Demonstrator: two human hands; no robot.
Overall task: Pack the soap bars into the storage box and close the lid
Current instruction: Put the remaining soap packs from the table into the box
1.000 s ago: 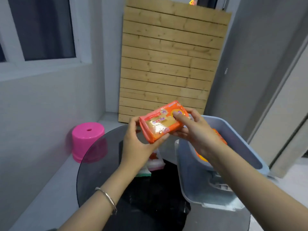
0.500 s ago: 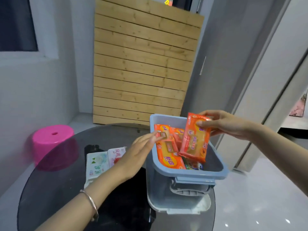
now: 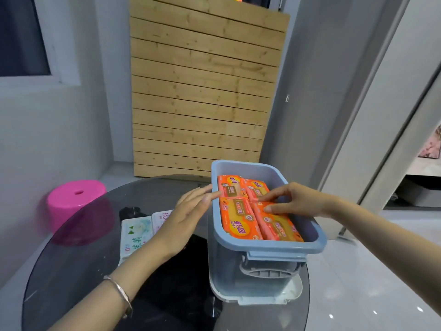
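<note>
The clear storage box with a blue rim (image 3: 269, 247) stands on the round glass table. Orange soap bars lie flat in its top layer: one at the front left (image 3: 241, 220), one at the back left (image 3: 231, 187) and one at the back right (image 3: 256, 189). My right hand (image 3: 293, 199) reaches in from the right and pinches the far end of the front right soap bar (image 3: 279, 225), which lies flat among the others. My left hand (image 3: 188, 216) is open and flat against the box's left side, its fingertips at the rim. A white lid (image 3: 257, 298) lies under the box.
Two pale wrapped packets (image 3: 136, 232) lie on the dark glass table (image 3: 83, 259) left of the box. A pink stool (image 3: 74, 201) stands on the floor at the left. A slatted wooden panel (image 3: 202, 91) leans on the wall behind.
My right hand has brought the orange soap bar down from above the box and laid it flat at the front right. My left hand has moved to the box's left rim.
</note>
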